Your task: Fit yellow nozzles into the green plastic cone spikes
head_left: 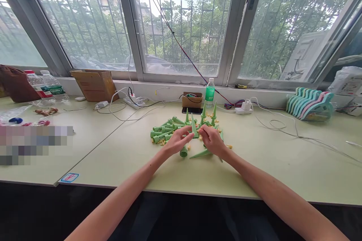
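Note:
Over the pile, my left hand (178,140) is closed on a green plastic watering spike (194,125) with its tip pointing up. My right hand (211,140) is right beside it, fingers pinched at the spike's base; whatever they hold is too small to make out. A heap of green spikes (161,132) with small yellow valves lies behind and left of my hands. Several assembled spikes (204,115) stand upright just beyond my right hand. In front, a loose green spike (200,154) lies flat near a short green cap (183,152).
Behind the pile are a small cardboard box (192,101), a dark phone (192,110) and a green-labelled bottle (210,92). White power strips (243,109) with cables run along the back. Teal hangers (309,104) stand at right, a larger carton (94,84) at left.

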`<act>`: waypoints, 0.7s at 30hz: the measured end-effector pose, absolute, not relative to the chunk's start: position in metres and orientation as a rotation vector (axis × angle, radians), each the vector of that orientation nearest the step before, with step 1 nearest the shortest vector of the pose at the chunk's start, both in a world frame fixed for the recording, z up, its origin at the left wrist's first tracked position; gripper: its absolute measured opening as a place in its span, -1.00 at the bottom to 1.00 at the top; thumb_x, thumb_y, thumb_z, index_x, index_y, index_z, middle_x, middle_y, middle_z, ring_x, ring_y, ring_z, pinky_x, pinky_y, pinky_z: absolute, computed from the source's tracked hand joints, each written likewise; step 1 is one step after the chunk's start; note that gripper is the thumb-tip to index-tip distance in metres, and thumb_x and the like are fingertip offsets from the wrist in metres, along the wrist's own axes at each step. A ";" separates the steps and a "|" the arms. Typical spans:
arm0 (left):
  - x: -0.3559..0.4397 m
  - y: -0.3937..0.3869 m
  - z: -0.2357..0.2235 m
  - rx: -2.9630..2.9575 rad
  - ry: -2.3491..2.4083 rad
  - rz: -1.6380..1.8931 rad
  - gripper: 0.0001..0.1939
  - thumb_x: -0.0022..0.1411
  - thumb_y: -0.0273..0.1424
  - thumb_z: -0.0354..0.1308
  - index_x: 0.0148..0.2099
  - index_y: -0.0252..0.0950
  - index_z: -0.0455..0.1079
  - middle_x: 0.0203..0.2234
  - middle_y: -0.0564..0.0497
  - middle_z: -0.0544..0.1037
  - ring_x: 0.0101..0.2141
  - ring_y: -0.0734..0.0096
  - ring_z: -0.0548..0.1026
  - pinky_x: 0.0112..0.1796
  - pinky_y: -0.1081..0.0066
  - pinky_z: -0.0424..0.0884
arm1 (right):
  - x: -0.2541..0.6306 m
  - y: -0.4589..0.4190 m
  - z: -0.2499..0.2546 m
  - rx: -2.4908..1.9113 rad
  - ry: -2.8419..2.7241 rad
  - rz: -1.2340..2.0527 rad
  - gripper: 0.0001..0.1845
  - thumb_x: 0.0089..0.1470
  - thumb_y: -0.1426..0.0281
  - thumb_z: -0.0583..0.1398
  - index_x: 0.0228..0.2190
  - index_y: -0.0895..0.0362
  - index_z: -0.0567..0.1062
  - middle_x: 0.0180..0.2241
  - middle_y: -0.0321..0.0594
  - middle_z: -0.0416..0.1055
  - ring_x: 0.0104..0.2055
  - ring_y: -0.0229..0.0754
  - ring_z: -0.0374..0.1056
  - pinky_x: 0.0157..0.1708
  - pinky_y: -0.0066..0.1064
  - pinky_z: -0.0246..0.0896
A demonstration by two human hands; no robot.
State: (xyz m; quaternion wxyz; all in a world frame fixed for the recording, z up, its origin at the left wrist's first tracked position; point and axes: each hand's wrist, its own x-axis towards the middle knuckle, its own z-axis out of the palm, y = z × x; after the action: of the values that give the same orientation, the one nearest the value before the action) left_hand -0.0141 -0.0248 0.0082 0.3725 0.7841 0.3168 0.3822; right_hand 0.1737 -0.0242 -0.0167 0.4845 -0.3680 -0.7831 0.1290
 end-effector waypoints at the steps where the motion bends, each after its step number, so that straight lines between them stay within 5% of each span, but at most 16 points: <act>1: -0.014 -0.025 0.007 2.020 0.821 0.988 -0.53 0.25 -0.09 0.04 0.04 -0.32 0.39 -0.45 0.01 0.38 -0.43 0.45 0.30 -0.46 0.48 0.28 | 0.174 -0.024 -0.017 -0.896 -1.909 0.314 -0.67 0.27 0.29 -0.04 -0.53 0.09 0.14 -0.62 -0.39 0.13 -0.58 -0.32 0.00 -0.51 -0.47 -0.03; 8: -0.015 -0.022 0.001 2.098 0.827 1.014 -0.51 0.25 -0.13 0.06 0.15 -0.23 0.32 -0.10 -0.12 0.41 -0.30 0.41 0.37 -0.35 0.44 0.41 | 0.175 -0.023 -0.019 -0.902 -1.931 0.316 -0.66 0.28 0.27 -0.07 -0.54 0.08 0.11 -0.61 -0.38 0.12 -0.58 -0.31 0.00 -0.51 -0.46 -0.02; 21: -0.011 -0.011 -0.011 2.254 0.817 1.103 -0.60 0.29 -0.19 0.02 0.12 -0.20 0.32 -0.13 -0.10 0.35 -0.38 0.49 0.37 -0.44 0.50 0.39 | 0.176 -0.020 -0.019 -0.942 -1.932 0.237 -0.61 0.29 0.23 -0.06 -0.56 0.09 0.11 -0.62 -0.38 0.11 -0.58 -0.32 -0.04 -0.53 -0.45 -0.09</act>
State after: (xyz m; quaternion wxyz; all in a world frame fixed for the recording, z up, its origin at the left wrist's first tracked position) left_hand -0.0111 -0.0111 -0.0107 0.2488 0.8273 0.2998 0.4047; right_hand 0.1759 -0.0205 -0.0190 0.4702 -0.3844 -0.7885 0.0965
